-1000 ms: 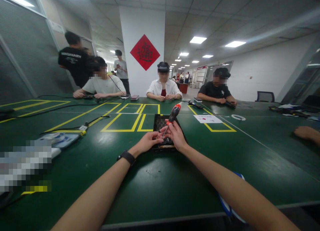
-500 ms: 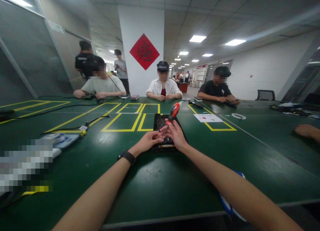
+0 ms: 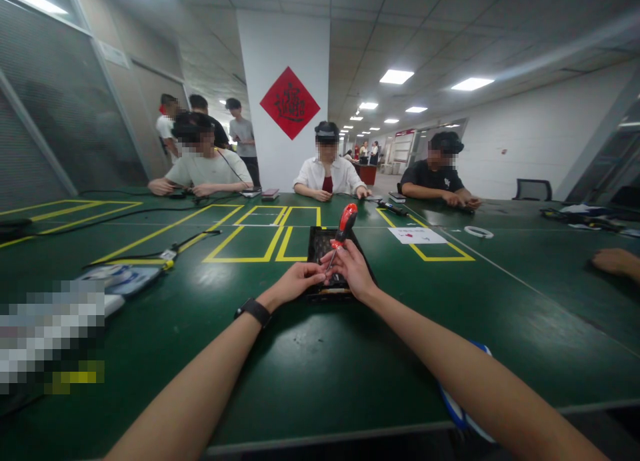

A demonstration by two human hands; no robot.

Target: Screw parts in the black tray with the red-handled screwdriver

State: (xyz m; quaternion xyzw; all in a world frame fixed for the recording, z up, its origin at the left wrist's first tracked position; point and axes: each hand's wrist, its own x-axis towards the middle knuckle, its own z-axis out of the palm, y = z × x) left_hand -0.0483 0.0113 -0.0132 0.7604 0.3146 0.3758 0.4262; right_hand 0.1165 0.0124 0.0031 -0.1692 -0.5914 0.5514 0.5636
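Observation:
My right hand (image 3: 353, 268) grips a screwdriver (image 3: 343, 226) with a red and black handle, tilted up and to the right, its metal tip pointing down toward my left hand. My left hand (image 3: 296, 280) is pinched closed at the screwdriver's tip, holding something too small to make out. Both hands hover over the near end of a black tray (image 3: 320, 242) lying on the green table (image 3: 310, 354). A dark watch sits on my left wrist.
Three people sit across the table, and others stand behind on the left. Yellow tape outlines, a cable (image 3: 165, 253), a white paper (image 3: 417, 235) and a tape roll (image 3: 479, 232) lie on the table. Another person's hand (image 3: 615, 261) rests at the right edge.
My hands and the screwdriver have barely shifted. A standing person in a black shirt at the back left has walked away toward the group farther behind.

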